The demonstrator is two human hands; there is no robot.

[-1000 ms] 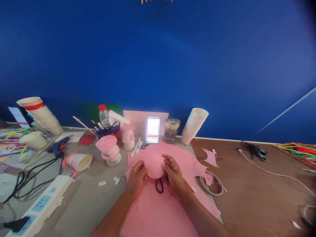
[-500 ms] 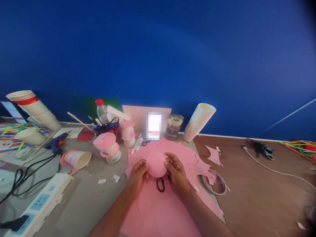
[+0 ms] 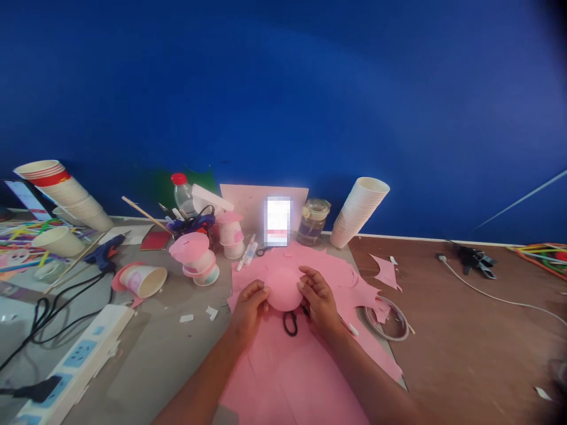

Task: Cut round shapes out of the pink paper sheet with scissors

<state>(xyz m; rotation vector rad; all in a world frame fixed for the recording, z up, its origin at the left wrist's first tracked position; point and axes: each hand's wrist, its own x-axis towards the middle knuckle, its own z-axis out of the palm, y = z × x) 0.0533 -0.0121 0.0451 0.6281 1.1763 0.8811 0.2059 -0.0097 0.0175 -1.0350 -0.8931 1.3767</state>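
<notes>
Both my hands hold a round pink paper disc [image 3: 283, 288] just above the table. My left hand [image 3: 248, 307] pinches its left edge and my right hand [image 3: 319, 298] pinches its right edge, fingers curled. Under them lie large pink paper sheets [image 3: 292, 372] and cut scraps. Black scissors [image 3: 290, 322] rest on the pink sheet right below the disc, partly hidden by my right hand.
Pink-topped paper cups [image 3: 196, 261] stand left of the sheets, a tipped cup [image 3: 144, 280] further left. A cup stack [image 3: 359, 211], a jar [image 3: 313, 222], a lit phone [image 3: 277, 221], a glue gun [image 3: 104, 251], a power strip [image 3: 75, 360], a tape ring [image 3: 386, 319] and a white cable [image 3: 500, 300] lie around.
My hands and the disc stay together on the sheet; the fingers shift slightly along the disc's edge. The view has drifted a little, nothing else moved.
</notes>
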